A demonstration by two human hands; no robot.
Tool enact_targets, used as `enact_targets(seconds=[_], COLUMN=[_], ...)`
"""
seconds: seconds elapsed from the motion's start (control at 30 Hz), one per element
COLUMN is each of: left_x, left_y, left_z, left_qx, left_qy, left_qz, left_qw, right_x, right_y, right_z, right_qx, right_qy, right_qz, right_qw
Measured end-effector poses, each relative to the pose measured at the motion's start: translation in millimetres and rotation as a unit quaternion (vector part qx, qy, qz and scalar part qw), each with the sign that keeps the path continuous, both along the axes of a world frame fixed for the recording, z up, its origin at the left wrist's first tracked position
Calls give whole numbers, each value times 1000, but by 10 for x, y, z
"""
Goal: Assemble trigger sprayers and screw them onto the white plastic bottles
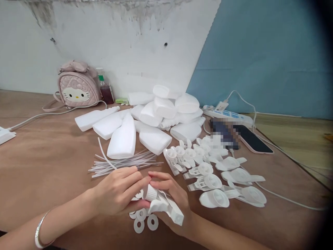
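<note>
No word or number can be read. At ten o'clock in the view, the pink bag [78, 83] carries a Hello Kitty-style cat face [77, 97]; nearer the middle, the green box [122, 101] seems to bear print, too blurred to decipher.

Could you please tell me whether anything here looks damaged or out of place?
Yes, the white wall looks damaged: dark stains streak its upper part, and a dark spot may be a hole. The held spray head shows no obvious damage.

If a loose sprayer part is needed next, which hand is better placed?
Probably the right hand: the loose sprayer parts lie on its side, though it holds a sprayer head; the left hand would reach across.
</note>
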State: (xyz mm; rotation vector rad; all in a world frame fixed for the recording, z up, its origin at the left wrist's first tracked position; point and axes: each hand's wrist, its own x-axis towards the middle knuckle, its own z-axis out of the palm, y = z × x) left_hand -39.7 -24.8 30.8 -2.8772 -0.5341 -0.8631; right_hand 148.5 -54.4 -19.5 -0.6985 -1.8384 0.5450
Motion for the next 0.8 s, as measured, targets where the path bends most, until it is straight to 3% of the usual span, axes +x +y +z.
enact_targets(seconds=[0.27, 0.4, 0.53, 0.8], left_x=[-108, -117, -97, -110], left_y=[78, 85, 43, -88], left_z=[-143, -230, -254, -237], left_qx=[42, 88, 72, 90], left_qy=[-25, -44, -65, -70], left_qz=[-26, -38, -42, 19], left_qw=[998, 994, 994, 993], right_x=[-10, -26, -31, -10], right_y=[8, 19, 11, 28], right_z=[19, 52, -4, -52], right_qx=[-99, -90, -98, -131], right_qy=[15, 27, 45, 45], right_qz=[3, 19, 29, 69], right_qw=[995, 995, 994, 988])
